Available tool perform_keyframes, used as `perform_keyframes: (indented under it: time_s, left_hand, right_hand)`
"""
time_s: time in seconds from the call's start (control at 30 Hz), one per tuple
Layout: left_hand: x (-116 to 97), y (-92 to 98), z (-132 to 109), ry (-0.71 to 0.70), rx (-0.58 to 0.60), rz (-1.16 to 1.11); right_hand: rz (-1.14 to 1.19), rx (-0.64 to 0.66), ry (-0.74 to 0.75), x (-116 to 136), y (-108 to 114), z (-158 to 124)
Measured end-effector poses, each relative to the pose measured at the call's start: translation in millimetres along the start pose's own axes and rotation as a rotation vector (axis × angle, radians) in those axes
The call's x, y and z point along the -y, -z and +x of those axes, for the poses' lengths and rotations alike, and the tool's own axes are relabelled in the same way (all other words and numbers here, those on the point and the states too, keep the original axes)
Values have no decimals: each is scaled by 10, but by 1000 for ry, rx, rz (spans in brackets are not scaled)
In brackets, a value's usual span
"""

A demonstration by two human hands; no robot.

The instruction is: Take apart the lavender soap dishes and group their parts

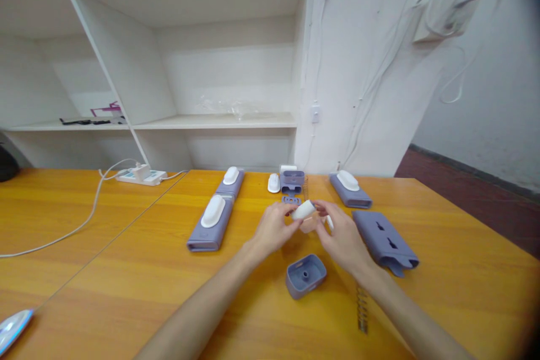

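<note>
My left hand [276, 226] and my right hand [342, 236] meet above the table, fingers curled around a small white plastic part [303, 210]. The left thumb and fingers pinch its left end, and the right fingertips are at its right end. Just below it, between the hands, is a pale peach-coloured piece [310, 223]; whether it is attached is unclear. Another white piece [329, 223] shows partly behind the right fingers. Nearer to me lies an open grey-purple plastic housing [306, 275] with a round post inside. A metal spring [362, 309] lies beneath my right forearm.
Grey-purple units with white knobs [210, 225] stand left and back right [351, 189]. A grey-purple cover with two cut-outs [386, 241] lies right. More housing parts [292, 181] and a white piece [274, 183] are behind my hands. A power strip [141, 175] sits at the back left.
</note>
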State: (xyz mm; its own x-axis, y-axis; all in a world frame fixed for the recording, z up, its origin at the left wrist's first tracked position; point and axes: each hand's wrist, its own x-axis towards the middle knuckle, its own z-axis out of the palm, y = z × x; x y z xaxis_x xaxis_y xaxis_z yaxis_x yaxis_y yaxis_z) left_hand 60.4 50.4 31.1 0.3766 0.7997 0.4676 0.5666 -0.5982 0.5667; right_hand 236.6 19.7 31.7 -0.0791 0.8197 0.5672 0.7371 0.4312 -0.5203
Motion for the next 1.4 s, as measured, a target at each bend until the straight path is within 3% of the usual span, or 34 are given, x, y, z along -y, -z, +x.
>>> perform_keyframes:
  time_s: [0.07,0.13,0.37,0.47,0.57,0.73,0.87,0.97,1.07,1.17,1.27,1.4]
  left_hand:
    - [-48,-95,67,-26,17,44]
    - [-90,-183,125,-44,44,126]
    - [-113,-316,120,25,61,309]
    - [-121,-288,82,23,126,276]
    - [-115,-258,56,67,157,265]
    - [-40,-191,-14,84,121,232]
    - [21,-139,-60,101,121,200]
    - [44,-135,-74,113,110,166]
    - [48,-133,-83,108,85,115]
    - [2,-103,-86,90,30,15]
    - [-141,-56,-98,43,-29,-96]
    - [-446,-9,-166,8,-49,-139]
  right_hand:
    - [-61,-141,-49,75,43,-74]
    - [-113,-157,-44,152,87,-168]
    - [-277,202,117,433,118,-695]
    - [-324,252,97,513,51,-877]
    - [-329,222,88,509,60,-907]
    - [-515,65,41,170,467,-710]
    - [-768,37,-173,-313,858,-554]
    - [-809,61,-272,-595,1003,-507]
    - [-801,49,-266,-688,1040,-477]
    - [-771,4,-107,-561,989,-433]
    - [-651,51,135,-272,831,-395]
    - [-479,106,175,105,542,-350]
